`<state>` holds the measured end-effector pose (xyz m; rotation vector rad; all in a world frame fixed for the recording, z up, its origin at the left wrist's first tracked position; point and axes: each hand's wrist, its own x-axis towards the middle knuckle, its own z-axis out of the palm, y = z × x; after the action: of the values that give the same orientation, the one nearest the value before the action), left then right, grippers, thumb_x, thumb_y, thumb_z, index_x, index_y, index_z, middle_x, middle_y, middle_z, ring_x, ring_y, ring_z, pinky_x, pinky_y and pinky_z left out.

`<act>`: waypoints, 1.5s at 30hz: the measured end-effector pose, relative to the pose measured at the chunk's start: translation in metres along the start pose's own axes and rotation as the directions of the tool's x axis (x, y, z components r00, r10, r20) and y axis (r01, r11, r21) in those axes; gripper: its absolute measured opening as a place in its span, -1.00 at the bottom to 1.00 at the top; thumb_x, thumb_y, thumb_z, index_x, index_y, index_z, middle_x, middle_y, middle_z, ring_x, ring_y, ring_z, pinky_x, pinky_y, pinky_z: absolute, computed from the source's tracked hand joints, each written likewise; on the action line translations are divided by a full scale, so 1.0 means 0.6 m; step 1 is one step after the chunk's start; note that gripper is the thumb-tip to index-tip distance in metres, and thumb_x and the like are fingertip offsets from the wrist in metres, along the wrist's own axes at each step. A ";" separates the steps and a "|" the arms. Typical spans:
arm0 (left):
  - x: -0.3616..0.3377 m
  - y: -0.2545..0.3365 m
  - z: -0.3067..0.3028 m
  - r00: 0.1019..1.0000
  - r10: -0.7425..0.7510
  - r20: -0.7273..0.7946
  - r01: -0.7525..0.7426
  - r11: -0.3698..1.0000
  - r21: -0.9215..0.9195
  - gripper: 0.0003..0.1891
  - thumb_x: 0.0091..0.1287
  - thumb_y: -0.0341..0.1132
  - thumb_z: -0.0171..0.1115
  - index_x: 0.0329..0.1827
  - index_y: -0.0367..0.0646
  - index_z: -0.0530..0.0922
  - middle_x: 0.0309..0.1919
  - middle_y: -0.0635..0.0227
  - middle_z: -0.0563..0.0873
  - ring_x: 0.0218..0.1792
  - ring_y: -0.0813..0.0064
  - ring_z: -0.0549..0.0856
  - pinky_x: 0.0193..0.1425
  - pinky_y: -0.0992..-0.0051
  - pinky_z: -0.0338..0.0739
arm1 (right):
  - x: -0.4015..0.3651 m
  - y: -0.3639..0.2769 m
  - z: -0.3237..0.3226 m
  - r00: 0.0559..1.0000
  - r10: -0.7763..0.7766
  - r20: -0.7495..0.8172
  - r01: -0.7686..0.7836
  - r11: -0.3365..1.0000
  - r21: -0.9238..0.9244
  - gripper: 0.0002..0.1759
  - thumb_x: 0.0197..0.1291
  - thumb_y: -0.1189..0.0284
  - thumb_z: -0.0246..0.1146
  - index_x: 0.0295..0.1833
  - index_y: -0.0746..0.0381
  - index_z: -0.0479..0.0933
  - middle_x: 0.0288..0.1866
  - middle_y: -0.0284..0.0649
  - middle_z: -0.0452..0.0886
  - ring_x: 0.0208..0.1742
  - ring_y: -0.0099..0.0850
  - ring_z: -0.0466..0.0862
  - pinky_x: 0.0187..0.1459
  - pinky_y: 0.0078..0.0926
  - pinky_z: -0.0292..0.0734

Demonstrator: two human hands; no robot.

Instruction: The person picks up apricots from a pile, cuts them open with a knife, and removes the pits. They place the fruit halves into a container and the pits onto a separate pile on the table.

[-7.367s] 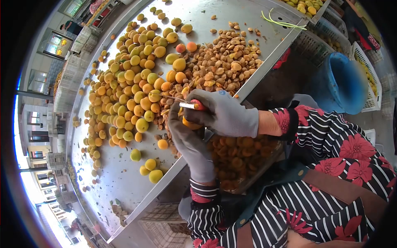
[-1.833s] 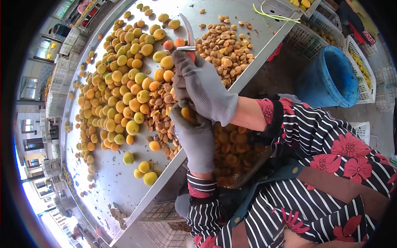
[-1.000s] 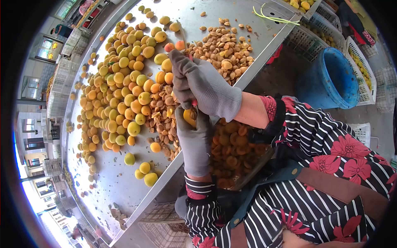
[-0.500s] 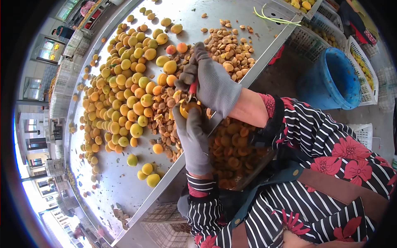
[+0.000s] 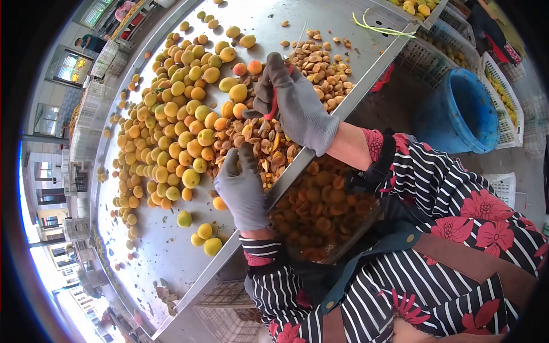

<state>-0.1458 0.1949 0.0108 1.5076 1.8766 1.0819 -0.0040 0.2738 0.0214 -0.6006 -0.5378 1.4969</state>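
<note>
My right hand (image 5: 300,106), in a grey glove, is closed around a red-handled tool (image 5: 273,106); the tool's working tip is hard to make out. Below it, my gloved left hand (image 5: 240,186) hovers by the table's near edge, thumb and fingers apart with no fruit visible in them. Between and beyond the hands lies a heap of brown apricot pits and scraps (image 5: 269,148). Whole yellow-orange apricots (image 5: 171,131) are piled to the left. Under the table edge, a container of halved apricots (image 5: 314,206) sits close to my body.
The metal table (image 5: 166,240) has a raised rim. More pits (image 5: 320,63) lie toward its far right, near green stalks (image 5: 380,27). A blue bucket (image 5: 466,111) and white crates (image 5: 506,97) of fruit stand on the floor at right.
My left hand has moved left and down, away from the tool, and the apricot it held is gone from its fingers. My right hand, still on the tool, has shifted slightly.
</note>
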 end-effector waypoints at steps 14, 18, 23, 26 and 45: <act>-0.077 0.007 -0.070 0.884 0.458 0.097 -0.468 0.852 0.237 -0.65 0.37 -0.24 0.34 0.12 -0.22 0.56 -0.02 0.08 0.62 -0.07 0.11 0.64 0.09 0.21 0.55 | -0.036 -0.044 -0.012 0.956 0.166 0.242 -0.069 0.929 -0.364 -0.54 0.53 -0.05 0.09 -0.07 0.18 0.38 -0.43 -0.40 0.44 -0.55 -0.63 0.48 -0.51 -0.55 0.58; -0.031 -0.099 -0.169 0.999 0.042 -0.011 -0.026 0.783 0.622 -0.60 0.41 -0.07 0.31 0.08 -0.22 0.58 -0.06 0.07 0.69 -0.12 0.06 0.70 0.05 0.14 0.57 | -0.048 -0.026 -0.013 0.902 0.207 0.378 0.000 0.877 -0.480 -0.46 0.55 -0.05 0.05 0.10 0.27 0.42 -0.37 -0.33 0.52 -0.44 -0.57 0.59 -0.35 -0.50 0.62; -0.005 -0.116 -0.163 0.976 -0.174 0.132 0.001 0.608 0.794 -0.59 0.41 0.04 0.30 -0.03 -0.15 0.62 -0.21 0.09 0.80 -0.11 0.01 0.76 -0.01 0.12 0.60 | -0.047 0.033 -0.019 0.861 -0.101 0.499 0.383 0.775 -0.503 -0.49 0.57 0.02 0.06 0.12 0.32 0.43 -0.25 -0.03 0.65 -0.21 -0.14 0.66 -0.09 -0.23 0.55; 0.000 -0.175 -0.161 0.991 -0.002 0.131 -0.085 0.752 0.654 -0.65 0.39 -0.07 0.35 -0.09 -0.22 0.60 -0.27 0.09 0.77 -0.21 0.09 0.76 -0.11 0.22 0.60 | -0.075 0.001 -0.002 0.892 0.111 0.438 0.250 0.686 -0.683 -0.46 0.56 -0.03 0.06 0.05 0.30 0.46 -0.29 -0.05 0.63 -0.28 -0.16 0.63 -0.16 -0.24 0.52; -0.041 -0.019 -0.048 0.937 -0.162 0.308 0.334 0.172 -0.927 -0.49 0.60 0.07 0.05 0.31 -0.17 0.54 0.11 0.22 0.73 0.13 0.28 0.72 0.26 0.25 0.62 | -0.116 0.012 0.010 0.768 0.474 0.431 -0.181 0.805 -0.565 -0.70 0.56 0.14 0.17 0.07 0.16 0.51 -0.27 -0.55 0.49 -0.31 -0.74 0.43 -0.30 -0.74 0.37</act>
<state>-0.1680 0.1626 0.0153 0.4152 0.7976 1.4850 -0.0144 0.2044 0.0234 -0.6761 -1.3674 1.9100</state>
